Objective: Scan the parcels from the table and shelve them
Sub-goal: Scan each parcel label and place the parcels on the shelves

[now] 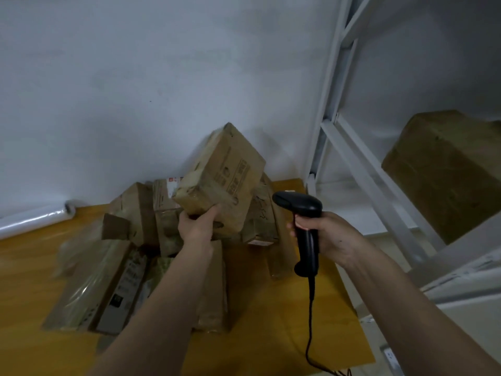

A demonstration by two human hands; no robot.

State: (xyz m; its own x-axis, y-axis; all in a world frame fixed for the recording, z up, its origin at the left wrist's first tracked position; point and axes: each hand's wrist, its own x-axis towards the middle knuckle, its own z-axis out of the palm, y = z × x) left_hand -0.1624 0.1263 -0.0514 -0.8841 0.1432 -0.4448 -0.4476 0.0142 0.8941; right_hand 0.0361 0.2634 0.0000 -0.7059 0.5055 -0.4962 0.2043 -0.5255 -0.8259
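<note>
Parcels [141, 256] of brown cardboard lie heaped on the wooden table [271, 321], far toward the wall, several wrapped in glossy film that probably makes them slippery. Left hand [196, 226] grips one raised parcel [221, 177] from below, fingers curled around its near lower corner, the box tilted above the heap. It appears stiff and, being held up by one hand, fairly light; a firmer hold would likely span a full edge, not a corner. Printed marks face right, toward the scanner. Right hand [322, 234] is wrapped around the handle of the black corded scanner [303, 226], its head aimed left at the box. Far right, a white shelf [360, 158] carries one large box [447, 172].
</note>
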